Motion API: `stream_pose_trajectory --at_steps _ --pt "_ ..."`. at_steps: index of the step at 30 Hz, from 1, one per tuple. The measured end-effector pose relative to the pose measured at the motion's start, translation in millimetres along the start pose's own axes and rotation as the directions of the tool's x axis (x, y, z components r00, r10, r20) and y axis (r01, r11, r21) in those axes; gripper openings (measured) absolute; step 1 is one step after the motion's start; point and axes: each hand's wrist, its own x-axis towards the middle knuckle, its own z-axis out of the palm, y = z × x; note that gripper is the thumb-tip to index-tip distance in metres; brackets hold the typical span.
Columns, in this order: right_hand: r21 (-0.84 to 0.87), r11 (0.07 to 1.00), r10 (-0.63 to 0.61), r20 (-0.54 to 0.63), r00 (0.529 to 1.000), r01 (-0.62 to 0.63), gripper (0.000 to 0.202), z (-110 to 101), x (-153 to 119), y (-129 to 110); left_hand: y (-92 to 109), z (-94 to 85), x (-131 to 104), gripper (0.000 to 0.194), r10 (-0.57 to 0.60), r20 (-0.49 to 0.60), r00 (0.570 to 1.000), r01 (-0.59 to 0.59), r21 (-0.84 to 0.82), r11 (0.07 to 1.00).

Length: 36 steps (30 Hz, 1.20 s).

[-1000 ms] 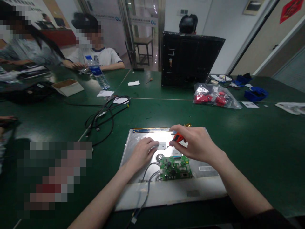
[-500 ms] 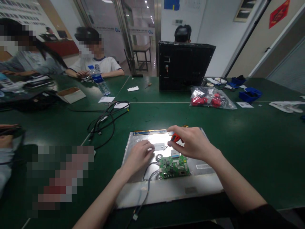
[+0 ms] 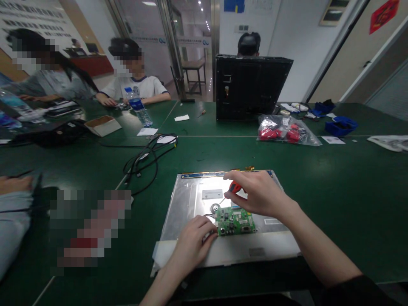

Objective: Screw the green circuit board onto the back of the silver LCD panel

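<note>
Two hands at work: R hand [image 3: 259, 191] fingers pinch a red screwdriver [image 3: 235, 187], shaft angled down-left w/ tip near the round disc [image 3: 214, 208]. L hand [image 3: 195, 239] fingers bent at the green board's [image 3: 236, 222] L edge; can't tell if they grip. Board lies just R of L fingertips, below R fingers, on a metal panel [image 3: 185, 204]. Farther out: black cords [image 3: 156, 158] beyond L fingers, plastic bag [image 3: 288, 129] beyond R hand.
</note>
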Motion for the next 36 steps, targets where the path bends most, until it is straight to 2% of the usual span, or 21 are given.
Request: stream_pose_trajectory --at_steps 7,12,25,36 --pt "-0.004 1.0 -0.031 0.009 0.999 0.031 0.023 -1 -1 -1 0 6.9 -3 0.014 0.065 -0.087 0.994 -0.054 0.128 0.99" --pt "-0.003 0.999 -0.044 0.005 0.999 0.044 0.023 -1 -2 -1 -3 8.4 -9 0.019 0.15 -0.053 0.987 -0.137 0.195 0.971" --pt "-0.008 0.999 -0.05 0.026 0.998 0.051 0.022 1 -1 -1 5 4.8 -7 0.015 0.076 -0.058 0.995 -0.068 0.134 0.989" --pt "-0.008 0.999 -0.036 0.031 0.999 0.036 0.022 1 -1 1 6 3.6 -6 0.017 0.07 -0.073 0.995 -0.061 0.118 0.991"
